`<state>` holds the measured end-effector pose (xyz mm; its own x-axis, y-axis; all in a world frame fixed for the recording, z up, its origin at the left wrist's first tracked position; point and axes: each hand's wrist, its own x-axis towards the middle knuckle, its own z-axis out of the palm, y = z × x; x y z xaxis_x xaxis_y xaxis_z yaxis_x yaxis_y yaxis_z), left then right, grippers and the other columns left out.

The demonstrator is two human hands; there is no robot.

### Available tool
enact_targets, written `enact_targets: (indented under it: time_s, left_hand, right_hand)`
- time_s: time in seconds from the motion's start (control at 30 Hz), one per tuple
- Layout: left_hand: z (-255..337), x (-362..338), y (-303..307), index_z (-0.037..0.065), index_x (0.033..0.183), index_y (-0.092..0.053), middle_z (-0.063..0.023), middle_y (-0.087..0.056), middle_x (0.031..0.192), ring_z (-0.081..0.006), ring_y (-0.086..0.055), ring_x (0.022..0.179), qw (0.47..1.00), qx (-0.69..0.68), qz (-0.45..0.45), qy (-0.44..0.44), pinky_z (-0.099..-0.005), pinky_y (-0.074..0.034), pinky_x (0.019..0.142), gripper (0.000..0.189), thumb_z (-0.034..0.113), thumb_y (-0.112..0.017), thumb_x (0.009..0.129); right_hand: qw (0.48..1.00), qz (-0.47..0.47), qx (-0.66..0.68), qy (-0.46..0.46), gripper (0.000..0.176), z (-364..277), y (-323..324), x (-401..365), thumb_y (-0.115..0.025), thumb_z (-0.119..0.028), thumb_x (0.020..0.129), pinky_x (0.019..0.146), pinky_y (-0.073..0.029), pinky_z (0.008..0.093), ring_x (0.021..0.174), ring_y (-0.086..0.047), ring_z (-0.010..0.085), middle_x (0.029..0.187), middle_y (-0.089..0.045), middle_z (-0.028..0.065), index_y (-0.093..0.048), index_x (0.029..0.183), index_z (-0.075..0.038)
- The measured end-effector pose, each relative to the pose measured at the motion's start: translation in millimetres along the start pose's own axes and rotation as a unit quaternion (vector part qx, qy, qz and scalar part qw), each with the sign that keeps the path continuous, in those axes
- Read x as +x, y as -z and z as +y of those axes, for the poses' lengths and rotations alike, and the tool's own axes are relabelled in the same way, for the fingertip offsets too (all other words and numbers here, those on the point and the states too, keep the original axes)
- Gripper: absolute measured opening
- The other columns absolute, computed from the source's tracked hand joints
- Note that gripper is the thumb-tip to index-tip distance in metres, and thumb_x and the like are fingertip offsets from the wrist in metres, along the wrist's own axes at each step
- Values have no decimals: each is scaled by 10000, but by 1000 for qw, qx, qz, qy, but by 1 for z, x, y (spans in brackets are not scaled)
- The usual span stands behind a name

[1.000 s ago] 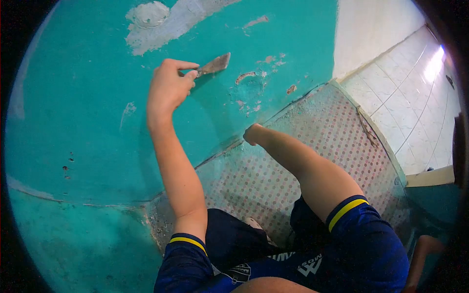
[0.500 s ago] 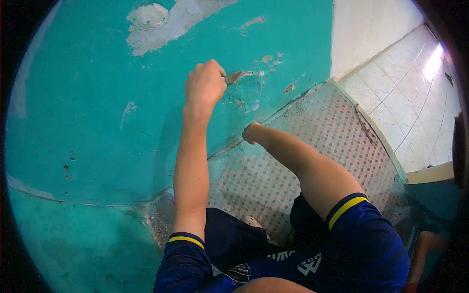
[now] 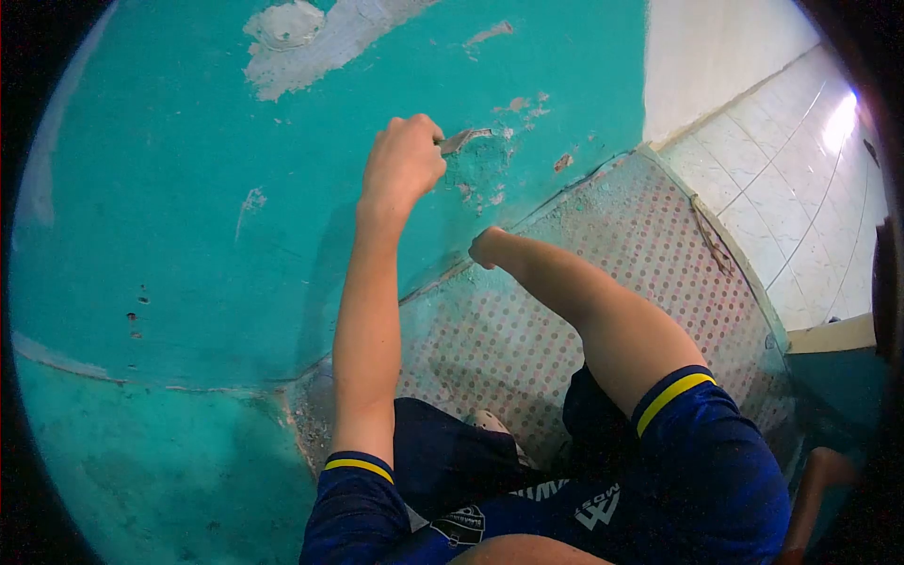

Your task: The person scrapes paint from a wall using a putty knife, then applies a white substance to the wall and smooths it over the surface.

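My left hand [image 3: 403,162] is closed around a scraper, its knuckles near the turquoise wall [image 3: 282,226]. The scraper's blade [image 3: 468,139] points right and lies against a patch of chipped paint [image 3: 482,174]; the handle is hidden in my fist. Lower and to the right, my right hand [image 3: 486,248] is by the foot of the wall, where it meets the patterned floor. Its fingers look curled in, and nothing shows in them; part of the hand is turned away from view.
A dotted, dusty floor covering [image 3: 650,245] runs along the wall, with a cord-like strand [image 3: 713,235] near its edge. White tiles [image 3: 763,179] lie beyond a raised edge. Bare grey plaster [image 3: 330,42] shows higher on the wall. A shoe [image 3: 490,424] is below me.
My left hand and the scraper have shifted slightly right and up along the wall. My right hand stays in nearly the same place. The view has moved a little.
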<state>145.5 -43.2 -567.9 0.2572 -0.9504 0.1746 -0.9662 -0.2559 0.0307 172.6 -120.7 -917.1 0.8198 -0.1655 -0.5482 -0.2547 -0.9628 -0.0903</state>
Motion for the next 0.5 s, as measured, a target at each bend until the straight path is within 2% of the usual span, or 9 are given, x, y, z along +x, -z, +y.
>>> enact_targets:
  time_s: [0.07,0.1,0.17,0.23,0.3,0.37,0.4,0.47,0.5]
  left_hand:
    - [-11,-1,-4,41,940,-733,-221,-685,869,-395,-671,847,996,-47,67,-31,-463,-538,769,191,44,-651,767]
    - [-16,1,-5,41,940,-733,-221,-685,869,-395,-671,847,996,-47,67,-32,-463,-538,769,191,44,-651,767]
    - [-24,6,-3,97,1018,-749,-195,-706,876,-350,-672,760,999,-54,10,-2,-422,-528,725,239,146,-717,786]
    - [-33,7,-2,78,1001,-748,-201,-700,861,-344,-669,749,997,-71,12,0,-415,-532,721,231,136,-715,780]
    - [-44,10,-1,60,985,-746,-207,-694,847,-338,-666,737,996,-89,14,3,-408,-536,718,224,127,-714,773]
    - [-57,14,-1,67,1000,-751,-205,-694,853,-288,-669,727,985,-158,-42,49,-385,-524,696,244,145,-734,770]
    - [-64,14,-3,67,1000,-751,-205,-694,853,-288,-669,727,985,-158,-42,49,-385,-524,696,244,145,-734,770]
    - [-71,13,-5,60,1043,-743,-114,-698,732,-159,-640,645,988,-153,-1,11,-336,-497,620,286,143,-765,770]
    - [-73,14,-7,60,1043,-743,-114,-698,732,-159,-640,645,988,-153,0,10,-336,-497,620,286,143,-765,770]
  right_hand:
    - [1000,-5,-3,3,257,1,2,-4,-725,-211,804,754,-562,507,959,-671,305,1052,-702,61,-733,1052,-146]
    - [1000,-12,-7,5,258,1,3,-7,-726,-206,802,754,-563,502,954,-673,307,1049,-702,66,-732,1051,-142]
    - [1000,-12,6,3,265,9,-6,4,-729,-205,797,755,-564,500,950,-674,307,1045,-703,68,-731,1054,-142]
    - [1000,-14,17,2,272,11,-8,7,-732,-203,792,756,-565,499,947,-675,308,1041,-703,69,-729,1057,-143]
    - [998,-58,9,-21,346,8,3,-7,-770,-202,726,839,-530,457,1051,-640,300,1114,-689,109,-733,1054,-95]
    - [999,-49,8,-19,346,8,3,-13,-770,-202,726,837,-530,458,1052,-638,303,1110,-691,107,-734,1054,-98]
    - [999,-39,7,-17,346,7,4,-16,-769,-202,725,835,-529,459,1054,-637,306,1106,-692,106,-735,1054,-100]
    - [999,-41,3,-12,345,6,7,-20,-770,-203,722,834,-529,459,1052,-638,306,1111,-691,109,-736,1050,-101]
    - [999,-44,1,-7,345,6,9,-22,-770,-203,719,834,-529,459,1051,-638,305,1116,-689,112,-737,1046,-102]
